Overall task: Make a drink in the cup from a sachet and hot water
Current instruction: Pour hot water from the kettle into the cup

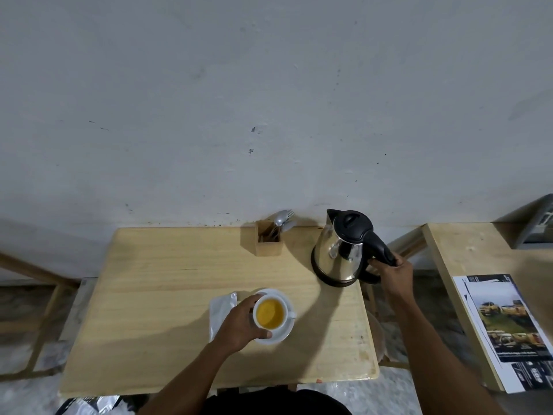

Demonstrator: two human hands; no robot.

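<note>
A white cup [270, 313] filled with yellow-orange liquid stands on a white saucer [284, 330] near the middle of the wooden table [149, 295]. My left hand [239, 323] is wrapped around the cup's left side. A silvery sachet [220, 310] lies flat just left of the saucer, partly under my hand. At the table's right rear stands a steel kettle [338, 256] with a black lid and base. My right hand [395, 272] grips its black handle.
A wooden holder with spoons and forks [269, 238] stands against the wall left of the kettle. A second wooden table [466, 256] on the right carries printed papers [505, 327]. Wooden frames stand at the left.
</note>
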